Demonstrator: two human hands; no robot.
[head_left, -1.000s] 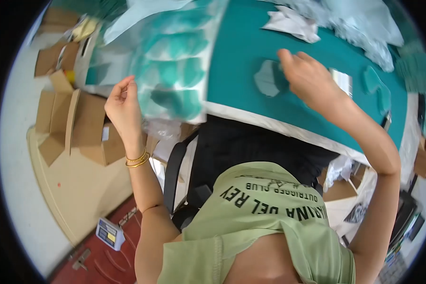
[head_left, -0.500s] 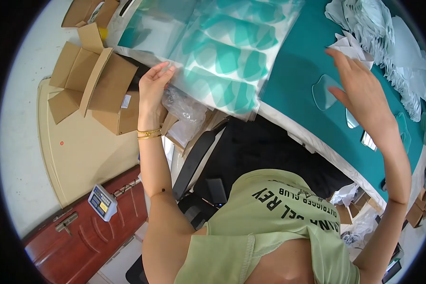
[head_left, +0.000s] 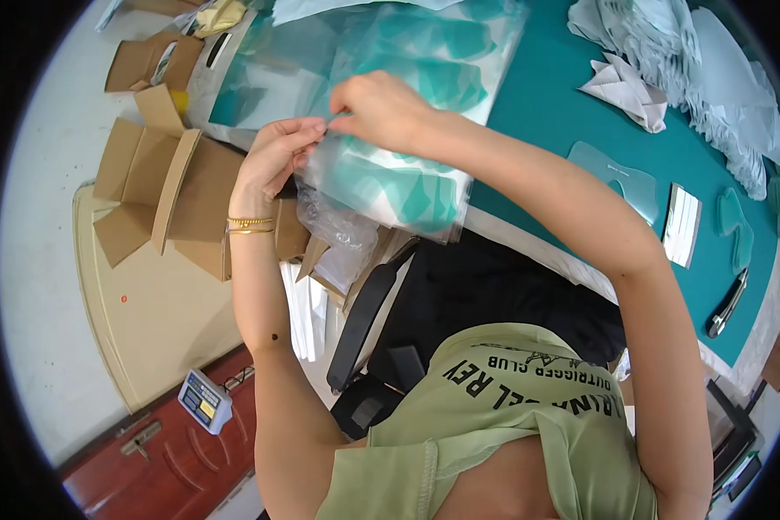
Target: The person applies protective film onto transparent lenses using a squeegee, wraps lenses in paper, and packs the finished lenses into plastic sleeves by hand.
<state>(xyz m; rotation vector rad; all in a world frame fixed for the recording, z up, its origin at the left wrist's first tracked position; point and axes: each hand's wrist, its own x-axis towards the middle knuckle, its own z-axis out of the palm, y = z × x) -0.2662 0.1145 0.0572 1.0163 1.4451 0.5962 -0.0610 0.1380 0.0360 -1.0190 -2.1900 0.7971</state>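
A stack of clear plastic sheets point(head_left: 407, 186) with curved teal-looking shapes lies over the green mat's near edge. My left hand point(head_left: 273, 160) is closed in a pinch at the left corner of the top sheet, thumb against fingers. Close beside it, my right hand point(head_left: 380, 108) reaches across the sheets, its fingers curled and pinching at the same corner. The two hands' fingertips almost meet, and the exact grip of the right one is partly hidden. Below my left hand, a crumpled clear plastic bag point(head_left: 338, 230) hangs over a carton.
On the green mat point(head_left: 546, 104) lie a clear curved piece point(head_left: 615, 178), a white label card point(head_left: 682, 225), a utility knife point(head_left: 726, 303), a crumpled paper point(head_left: 626, 94) and piled film pieces point(head_left: 667, 52). Open cardboard boxes point(head_left: 195, 186) stand left. A black chair point(head_left: 485, 286) is tucked at the table.
My right hand has swung left from above the loose clear pieces to the sheets' corner, beside my left hand. The label card and knife now show fully. The view has shifted slightly.
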